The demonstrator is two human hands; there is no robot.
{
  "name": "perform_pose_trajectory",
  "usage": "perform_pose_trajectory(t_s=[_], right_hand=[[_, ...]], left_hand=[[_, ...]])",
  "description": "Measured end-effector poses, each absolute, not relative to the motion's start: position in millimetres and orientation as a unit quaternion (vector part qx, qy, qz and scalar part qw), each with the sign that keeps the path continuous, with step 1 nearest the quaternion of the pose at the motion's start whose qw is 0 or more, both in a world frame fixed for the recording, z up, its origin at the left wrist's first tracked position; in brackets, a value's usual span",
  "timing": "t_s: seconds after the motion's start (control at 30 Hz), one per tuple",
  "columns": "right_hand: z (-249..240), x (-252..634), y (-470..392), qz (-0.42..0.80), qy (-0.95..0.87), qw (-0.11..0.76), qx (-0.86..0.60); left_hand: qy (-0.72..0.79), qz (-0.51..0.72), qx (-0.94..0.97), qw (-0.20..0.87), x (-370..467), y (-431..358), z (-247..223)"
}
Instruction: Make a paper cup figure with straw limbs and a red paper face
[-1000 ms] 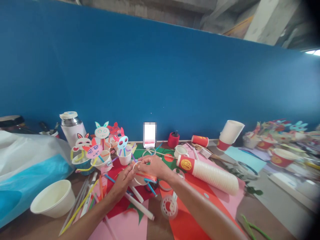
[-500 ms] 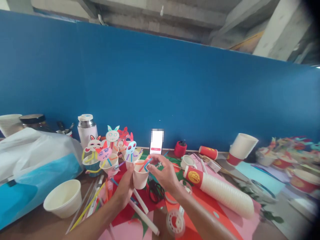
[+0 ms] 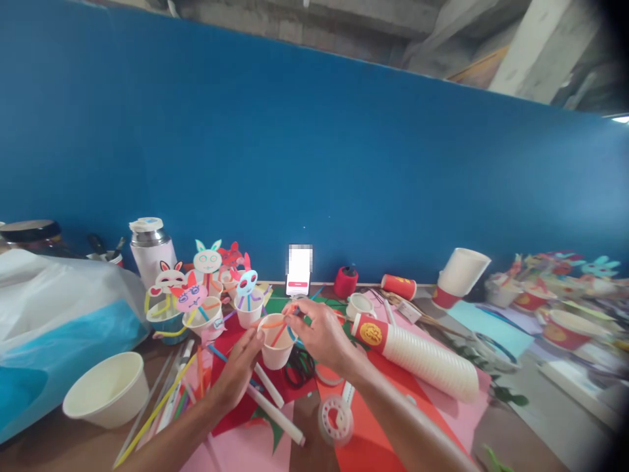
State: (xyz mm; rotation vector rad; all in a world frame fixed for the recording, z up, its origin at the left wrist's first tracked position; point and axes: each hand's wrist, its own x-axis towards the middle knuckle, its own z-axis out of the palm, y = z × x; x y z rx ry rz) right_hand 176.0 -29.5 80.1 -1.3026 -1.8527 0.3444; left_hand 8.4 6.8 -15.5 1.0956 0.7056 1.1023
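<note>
Before the phone (image 3: 297,272), our left fingers (image 3: 252,342) grip a white cup (image 3: 276,358); our right fingers (image 3: 301,311) pinch its straws (image 3: 278,336); straws in, it seems part-made, lacking paper faces (image 3: 191,299) like those left of the phone.

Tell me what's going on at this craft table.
A person is working on a white paper cup. The left hand holds it at its left side, while the right hand pinches the orange stem at the rim; a second, blue stem is there too. To the left stand decorated cups with paper animal faces. On the right, a stack of paper cups lies on its side.
</note>
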Motion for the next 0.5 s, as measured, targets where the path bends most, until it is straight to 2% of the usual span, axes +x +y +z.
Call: perform_pose_trajectory(t_s=[0.17,0.33,0.5], right_hand=[[82.9,180.8,-29.4,0.168,-0.733,0.428,-0.502],[95.6,186.2,-39.5,0.166,-0.776,0.417,-0.443],[107.9,189.9,-51.9,0.105,-0.825,0.385,-0.4]], left_hand=[[0.223,0.473,0.467,0.713,9.3,5.2,-3.8],[0.221,0.485,0.529,0.66,0.0,4.3,-2.7],[0.239,0.466,0.575,0.629,-7.0,0.7,5.0]])
